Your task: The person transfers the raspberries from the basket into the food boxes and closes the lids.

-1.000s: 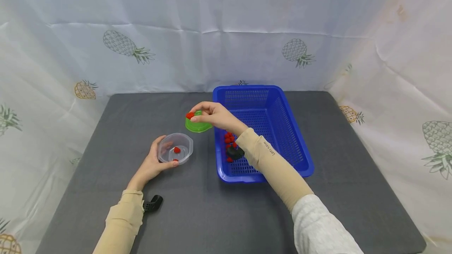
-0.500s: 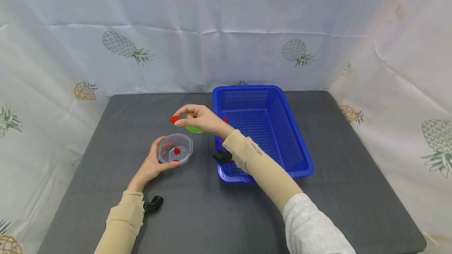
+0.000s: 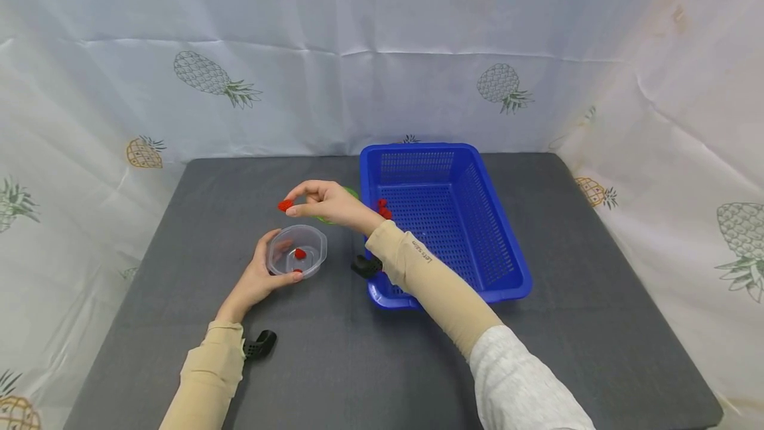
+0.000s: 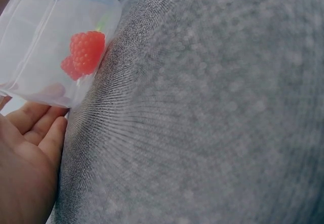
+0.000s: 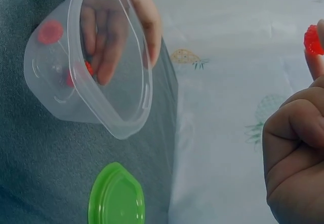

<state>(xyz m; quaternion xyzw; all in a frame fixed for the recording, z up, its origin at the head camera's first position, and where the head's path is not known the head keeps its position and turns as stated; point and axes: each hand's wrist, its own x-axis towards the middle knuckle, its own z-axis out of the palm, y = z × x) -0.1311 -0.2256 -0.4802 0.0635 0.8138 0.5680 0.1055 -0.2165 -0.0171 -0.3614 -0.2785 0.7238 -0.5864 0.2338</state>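
A clear plastic container (image 3: pixel 315 259) stands on the dark tabletop, with my left hand (image 3: pixel 258 282) gripping its side between thumb and fingers. Two raspberries (image 4: pixel 87 51) lie inside it, seen through the wall in the left wrist view. Above and behind the container, my right hand (image 3: pixel 334 204) pinches another raspberry (image 3: pixel 285 205) between thumb and fingertips. A green lid (image 5: pixel 121 198) lies on the table past the container; in the head view my right hand covers most of it.
A blue perforated basket (image 3: pixel 518 277) stands right of centre, with several raspberries (image 3: pixel 384 210) along its left side, partly hidden by my right forearm. Black wrist-camera mounts (image 3: pixel 260 345) stick out from both wrists. A pineapple-print curtain (image 3: pixel 358 98) hangs behind the table.
My right hand has moved left from over the green lid, carrying the raspberry towards the container, and slowed in the last half second. My left hand and the container have stayed put.
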